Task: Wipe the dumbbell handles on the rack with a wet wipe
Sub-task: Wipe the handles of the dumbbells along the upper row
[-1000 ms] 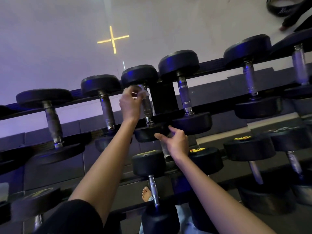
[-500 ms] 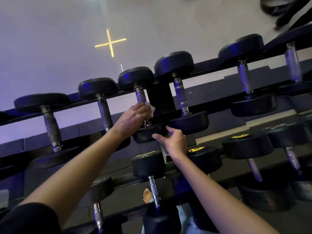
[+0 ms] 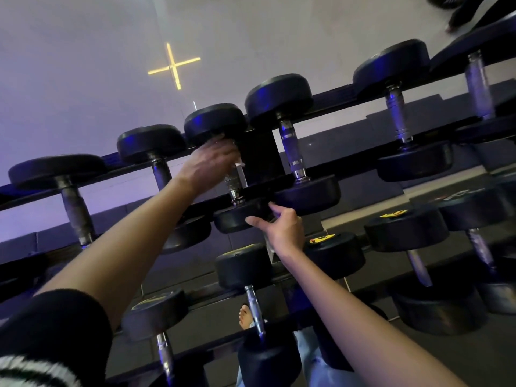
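Black dumbbells with steel handles lie across a dark tiered rack. My left hand grips the upper part of the handle of the third dumbbell in the top row. A white wet wipe is wrapped under its fingers, and only a corner of it shows. My right hand is lower, with its thumb and forefinger touching the rim of that dumbbell's near head. Its other fingers are hidden.
More dumbbells flank the wiped one on the top row, and bigger ones fill the lower tiers. A bare foot shows on the floor below the rack. A yellow cross-shaped light glows on the pale wall behind.
My left hand slid down the handle with the wipe to its near end, then back up towards the far head. My right hand stayed at the near head.
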